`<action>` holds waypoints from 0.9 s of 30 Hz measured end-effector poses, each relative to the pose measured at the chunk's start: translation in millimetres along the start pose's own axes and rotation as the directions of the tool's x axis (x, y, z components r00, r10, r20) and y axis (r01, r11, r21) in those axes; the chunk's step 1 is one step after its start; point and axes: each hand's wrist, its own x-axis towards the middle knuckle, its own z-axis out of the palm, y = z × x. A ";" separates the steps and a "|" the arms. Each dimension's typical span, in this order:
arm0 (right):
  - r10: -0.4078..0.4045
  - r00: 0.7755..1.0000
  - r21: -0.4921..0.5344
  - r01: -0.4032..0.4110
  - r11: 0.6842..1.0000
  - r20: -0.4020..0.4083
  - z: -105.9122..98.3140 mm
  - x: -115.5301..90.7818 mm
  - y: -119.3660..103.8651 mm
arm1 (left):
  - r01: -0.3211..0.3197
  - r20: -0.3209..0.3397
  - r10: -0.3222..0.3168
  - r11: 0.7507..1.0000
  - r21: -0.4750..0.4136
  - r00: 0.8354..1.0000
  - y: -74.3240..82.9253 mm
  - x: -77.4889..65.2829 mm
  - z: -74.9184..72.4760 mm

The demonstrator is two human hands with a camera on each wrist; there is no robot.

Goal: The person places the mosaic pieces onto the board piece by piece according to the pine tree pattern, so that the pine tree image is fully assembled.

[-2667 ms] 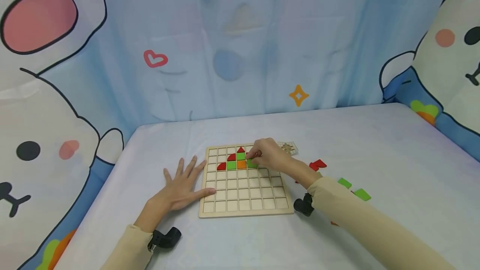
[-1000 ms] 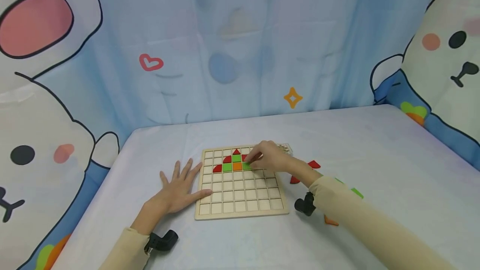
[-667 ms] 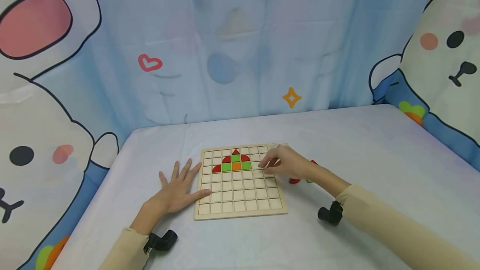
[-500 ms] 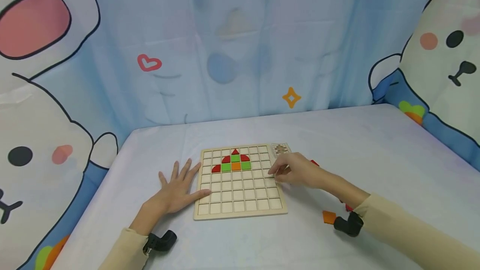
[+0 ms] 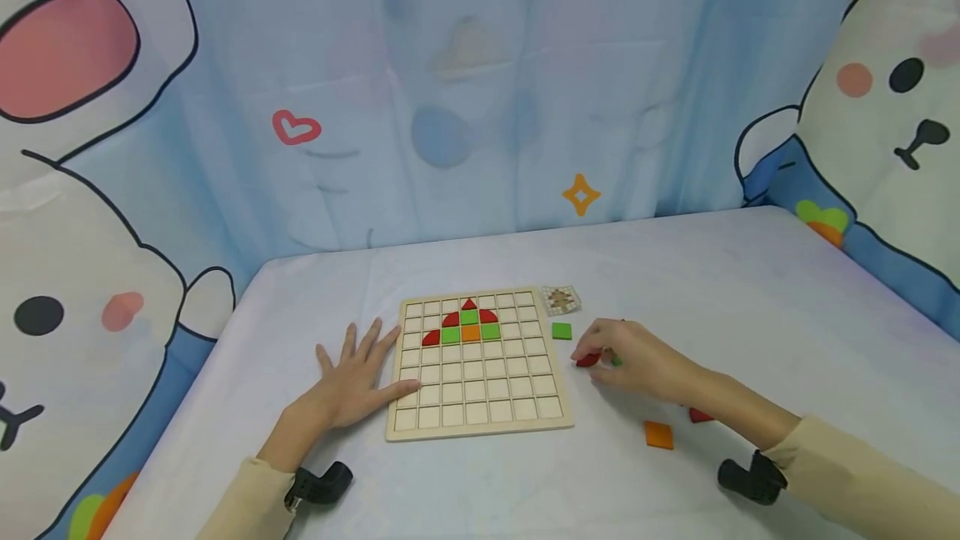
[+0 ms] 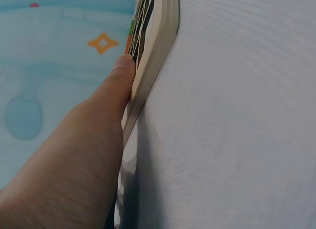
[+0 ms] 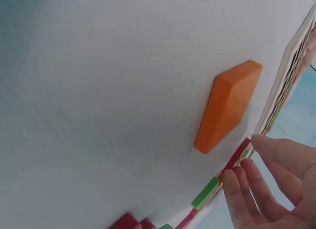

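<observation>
My left hand lies with spread fingers at the left edge of the wooden grid board, its thumb over the rim. In the left wrist view the thumb rests along the board's side. On the board, a red triangle tops a pattern of red quarter-round pieces, green squares and an orange square. My right hand is right of the board, thumb and fingertips around a red piece at table level. The right wrist view shows its thumb and fingers apart, that red piece beyond them.
A green square lies by the board's right edge, below a small patterned card. An orange square is nearer the front, with a red piece partly under the right forearm. More green shows behind the right fingers.
My right hand has left the green square in the pattern and moved right and nearer, off the board to the loose red piece. The card and loose green square are uncovered. The left hand stays put.
</observation>
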 end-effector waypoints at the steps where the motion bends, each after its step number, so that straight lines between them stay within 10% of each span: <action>1: -0.005 1.000 -0.005 0.005 1.000 0.000 0.5 1.0 -0.2 | 0.001 -0.001 -0.001 1.000 0.000 1.000 -0.7 0.0 0.2; 27: 0.028 1.000 -0.049 -0.028 0.998 -0.001 2.2 14.8 6.2 | -0.003 -0.001 0.003 1.000 -0.010 1.000 -1.7 1.5 1.6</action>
